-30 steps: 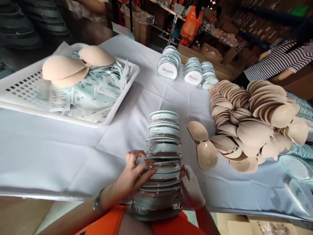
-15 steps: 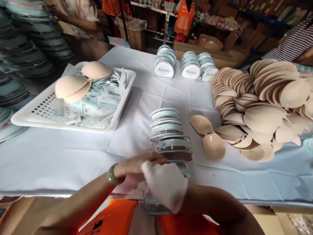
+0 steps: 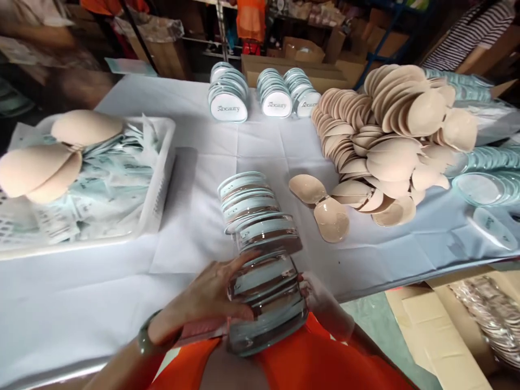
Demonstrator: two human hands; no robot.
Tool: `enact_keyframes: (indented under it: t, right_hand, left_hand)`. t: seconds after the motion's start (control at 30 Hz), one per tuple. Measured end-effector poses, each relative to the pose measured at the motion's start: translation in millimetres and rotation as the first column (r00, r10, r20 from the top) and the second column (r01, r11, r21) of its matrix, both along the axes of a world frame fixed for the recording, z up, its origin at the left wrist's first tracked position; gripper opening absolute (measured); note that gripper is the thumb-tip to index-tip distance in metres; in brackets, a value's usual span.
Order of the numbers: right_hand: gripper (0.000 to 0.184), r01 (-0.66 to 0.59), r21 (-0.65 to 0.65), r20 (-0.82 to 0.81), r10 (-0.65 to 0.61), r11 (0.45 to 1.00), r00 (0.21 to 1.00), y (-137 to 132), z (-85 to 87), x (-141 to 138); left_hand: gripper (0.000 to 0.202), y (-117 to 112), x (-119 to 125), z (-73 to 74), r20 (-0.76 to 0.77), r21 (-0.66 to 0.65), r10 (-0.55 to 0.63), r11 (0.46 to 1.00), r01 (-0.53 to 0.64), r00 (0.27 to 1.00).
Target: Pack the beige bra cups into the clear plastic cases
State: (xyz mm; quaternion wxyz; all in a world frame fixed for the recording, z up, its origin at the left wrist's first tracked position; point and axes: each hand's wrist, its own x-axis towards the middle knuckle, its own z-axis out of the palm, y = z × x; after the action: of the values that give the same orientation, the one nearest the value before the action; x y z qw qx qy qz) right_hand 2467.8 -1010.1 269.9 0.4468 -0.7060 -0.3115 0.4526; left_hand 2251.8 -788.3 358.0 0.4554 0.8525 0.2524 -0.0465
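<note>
A row of clear plastic cases with pale blue rims runs to the table's front edge, close against my body. My left hand, bare with a bracelet at the wrist, is wrapped round the row's left side, thumb near the front and fingers over the top. On the opposite side my right hand, in a white glove, presses against the cases; its fingers are partly hidden and blurred. Just right of the row, a pair of beige bra cups lies with the shiny inner side up.
At left stands a white plastic basket with sachets and beige cups. A heap of beige bra cups covers the right side. Stacks of cases stand at the back. More cases lie far right, above an open carton.
My hands have parted: the gloved right hand went from over the left to the row's right side, and the left now grips the left side. The view has swung right.
</note>
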Motion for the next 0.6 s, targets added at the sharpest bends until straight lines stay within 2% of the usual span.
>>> enact_keyframes:
  t: [0.1,0.27,0.37,0.43,0.53,0.6]
  right_hand:
    - [0.025,-0.026,-0.034,-0.211,0.018,0.999,0.977,2,5.0,-2]
    - [0.031,-0.022,-0.133,-0.435,-0.039,0.991,0.900,16,42.4,7]
    - [0.036,-0.048,-0.165,-0.532,-0.048,0.985,0.845,20,57.4,10]
    - [0.036,-0.103,-0.165,-0.550,-0.005,0.981,0.835,19,59.8,11]
    - [0.031,-0.184,-0.146,-0.503,0.087,0.972,0.860,14,56.0,10]
    - [0.028,-0.190,-0.131,-0.440,0.115,0.973,0.891,11,53.1,10]
  left_hand:
    - [0.094,1,-1,-1.4,-0.018,0.036,-0.033,0.999,0.034,0.999]
    - [0.086,-1,-4,-6.4,0.043,-0.004,-0.016,1.000,0.016,0.999]
    - [0.086,0,-4,-8.8,0.059,-0.015,-0.021,1.000,0.022,0.998]
    - [0.086,2,-3,-9.1,0.054,-0.002,-0.036,0.999,0.036,0.998]
    - [0.086,3,-2,-8.7,0.049,0.021,-0.057,0.998,0.056,0.997]
    - [0.086,4,-2,-9.2,0.049,0.030,-0.062,0.998,0.061,0.997]
